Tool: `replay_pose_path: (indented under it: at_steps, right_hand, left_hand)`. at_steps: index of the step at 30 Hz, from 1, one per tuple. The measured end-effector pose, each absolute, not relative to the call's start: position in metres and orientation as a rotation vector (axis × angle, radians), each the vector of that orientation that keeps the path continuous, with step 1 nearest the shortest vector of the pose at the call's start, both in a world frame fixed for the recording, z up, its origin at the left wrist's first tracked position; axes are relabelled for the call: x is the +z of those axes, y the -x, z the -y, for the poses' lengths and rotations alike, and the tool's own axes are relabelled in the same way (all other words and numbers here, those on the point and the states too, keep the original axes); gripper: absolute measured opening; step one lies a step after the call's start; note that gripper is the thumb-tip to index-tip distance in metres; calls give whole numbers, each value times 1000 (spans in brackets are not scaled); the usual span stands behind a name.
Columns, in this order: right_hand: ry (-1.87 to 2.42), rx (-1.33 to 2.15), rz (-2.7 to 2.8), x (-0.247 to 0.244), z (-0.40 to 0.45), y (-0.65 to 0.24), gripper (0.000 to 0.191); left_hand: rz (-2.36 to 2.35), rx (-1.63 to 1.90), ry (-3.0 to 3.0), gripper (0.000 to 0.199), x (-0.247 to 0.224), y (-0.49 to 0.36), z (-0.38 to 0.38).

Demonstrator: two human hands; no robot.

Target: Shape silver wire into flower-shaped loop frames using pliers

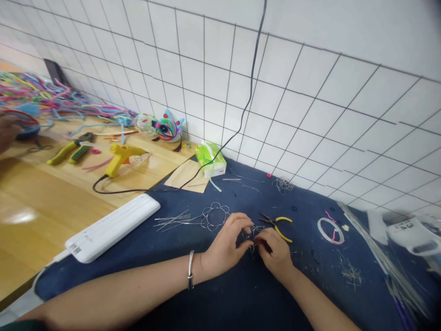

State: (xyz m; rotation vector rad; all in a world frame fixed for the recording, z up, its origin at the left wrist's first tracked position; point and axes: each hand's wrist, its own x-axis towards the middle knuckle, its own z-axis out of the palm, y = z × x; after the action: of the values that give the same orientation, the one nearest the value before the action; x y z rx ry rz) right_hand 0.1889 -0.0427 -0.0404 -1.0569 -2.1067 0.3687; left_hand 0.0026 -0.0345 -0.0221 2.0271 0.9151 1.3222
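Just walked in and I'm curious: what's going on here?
Someone's left hand and right hand hold a small piece of bent wire over a dark blue surface. A flower-shaped wire loop lies to the left, and yellow-handled pliers lie just beyond the right hand. Another person's hand shows at the far left edge.

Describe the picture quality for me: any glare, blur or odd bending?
In the head view, a bright glare patch whitens the wooden table at left; in the head view, another person's hand at the left edge looks blurred, the wall grid fans out slantwise toward both sides, and the thin wire between the fingers is hard to make out.
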Motion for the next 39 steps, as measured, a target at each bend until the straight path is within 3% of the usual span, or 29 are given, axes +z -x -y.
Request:
replay_pose_path:
  at_steps: [13,21,39]
  right_hand:
    - [1091,331,2088,-43,45,-188,17]
    - [1115,309,2086,-40,47,-187,18]
    - [1150,347,2020,-39,50,-185,16]
  left_hand:
    - [-828,1016,-2453,35,-21,-3,32]
    - [-914,1165,-2311,40,-30,-4,32]
    - [-911,955,-2158,46,-33,-7,25]
